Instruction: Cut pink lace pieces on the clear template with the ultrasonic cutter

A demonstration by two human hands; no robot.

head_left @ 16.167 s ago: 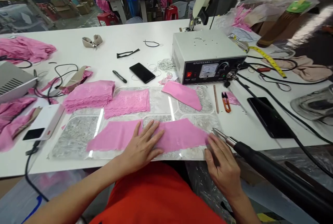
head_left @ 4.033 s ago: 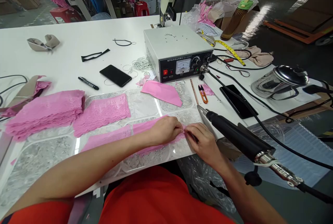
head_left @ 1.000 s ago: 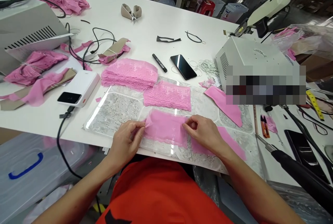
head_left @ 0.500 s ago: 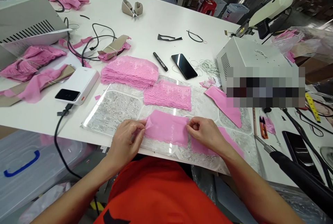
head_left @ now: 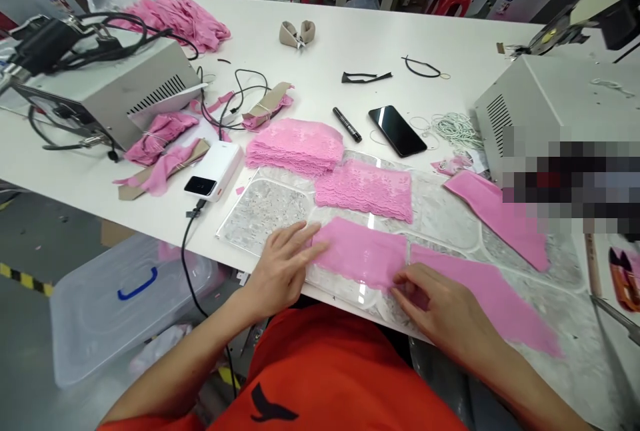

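Note:
A small pink fabric piece (head_left: 357, 251) lies flat on the clear-topped, marble-patterned mat (head_left: 270, 201) in front of me. My left hand (head_left: 285, 267) rests at its left edge, fingers stretched out over the fabric. At the lower right corner, my right hand (head_left: 437, 301) is closed, thumb and forefinger pinching the edge. Just to the right lies a longer, tapering pink piece (head_left: 493, 291), partly behind my right hand. Beyond the small piece sit a stack of pink lace pieces (head_left: 365, 187) and a taller lace stack (head_left: 297, 144).
A white power bank (head_left: 217, 167) with a cable stands left. Behind the stacks lie a black marker (head_left: 347, 124) and a phone (head_left: 397, 131). Grey machine boxes (head_left: 115, 84) flank the work area. Another pink strip (head_left: 500, 217) lies right; a lidded plastic bin (head_left: 130, 304) sits below the table edge.
The view has swung left. My left fingers have gone from pinching the small piece's left edge to lying spread on it. My right hand has moved down to its lower right corner.

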